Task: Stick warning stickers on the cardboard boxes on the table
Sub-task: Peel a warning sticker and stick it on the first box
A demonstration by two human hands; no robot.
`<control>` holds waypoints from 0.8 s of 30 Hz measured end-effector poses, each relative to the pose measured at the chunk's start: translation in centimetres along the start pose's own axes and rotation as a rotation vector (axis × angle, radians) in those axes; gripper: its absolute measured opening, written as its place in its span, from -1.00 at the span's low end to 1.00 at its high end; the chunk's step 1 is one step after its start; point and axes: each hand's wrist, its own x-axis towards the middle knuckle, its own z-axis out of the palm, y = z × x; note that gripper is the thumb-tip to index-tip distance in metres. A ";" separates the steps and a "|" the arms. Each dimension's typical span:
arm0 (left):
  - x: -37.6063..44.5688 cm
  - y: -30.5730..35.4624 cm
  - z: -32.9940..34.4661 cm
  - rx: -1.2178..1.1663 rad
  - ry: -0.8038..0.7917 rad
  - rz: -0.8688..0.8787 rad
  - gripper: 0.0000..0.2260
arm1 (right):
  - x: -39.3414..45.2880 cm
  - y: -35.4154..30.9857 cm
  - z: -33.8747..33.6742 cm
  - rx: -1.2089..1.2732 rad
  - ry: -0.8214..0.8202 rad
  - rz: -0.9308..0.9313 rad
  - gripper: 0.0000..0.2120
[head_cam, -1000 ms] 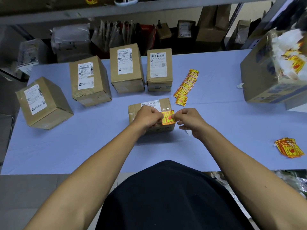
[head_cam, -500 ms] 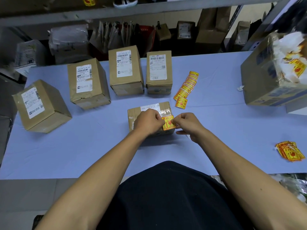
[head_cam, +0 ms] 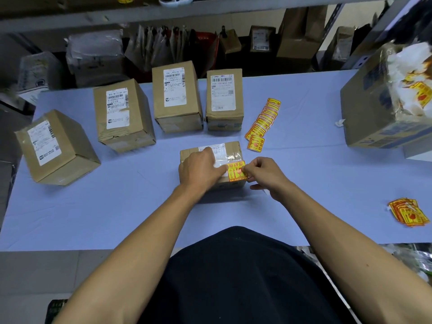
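The sticker (head_cam: 236, 170) now lies flatter on the near right corner of the small box (head_cam: 230, 149) than a second ago, when it was still held up between both hands; it looks nearly stuck, so this box is close to done. The left hand (head_cam: 201, 168) rests on top of the box, fingers bent over the lid, its thumb side touching the sticker's left edge. The right hand (head_cam: 264, 175) pinches the sticker's right edge with curled fingers (a scrap of white backing may hang under it, but that is hard to tell). The sticker is yellow and orange-red with printed characters and overlaps a strip of shiny clear tape.

Farther off, a row of spare stickers (head_cam: 263, 123) lies to the right of the box, another pile (head_cam: 408, 212) sits at the near right. Four boxes (head_cam: 174, 99) beyond show shipping labels only, so they probably still need theirs.
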 end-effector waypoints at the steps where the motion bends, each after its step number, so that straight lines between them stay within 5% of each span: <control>1: -0.3 -0.6 0.2 0.034 0.048 0.056 -0.62 | 0.1 0.0 0.2 -0.009 0.018 0.003 -0.76; 6: -1.3 -2.7 1.8 0.098 0.000 0.172 -0.41 | 0.1 -0.4 2.1 -0.120 0.063 -0.057 -0.43; 13: -1.6 -3.8 3.0 -0.003 -0.038 0.180 -0.41 | -1.4 1.7 2.7 -0.078 -0.059 -0.207 -0.59; 17: -1.5 -4.3 2.4 -0.169 -0.006 0.188 -0.45 | -0.8 2.0 2.0 -0.054 -0.098 -0.150 -0.35; 21: -1.1 -5.5 1.8 -0.456 0.111 0.000 -0.47 | 0.3 0.3 1.6 0.025 -0.035 -0.082 -0.29; 24: -0.4 -6.2 1.5 -0.694 0.047 -0.274 -0.32 | 1.3 -0.8 2.0 0.056 -0.026 -0.057 -0.28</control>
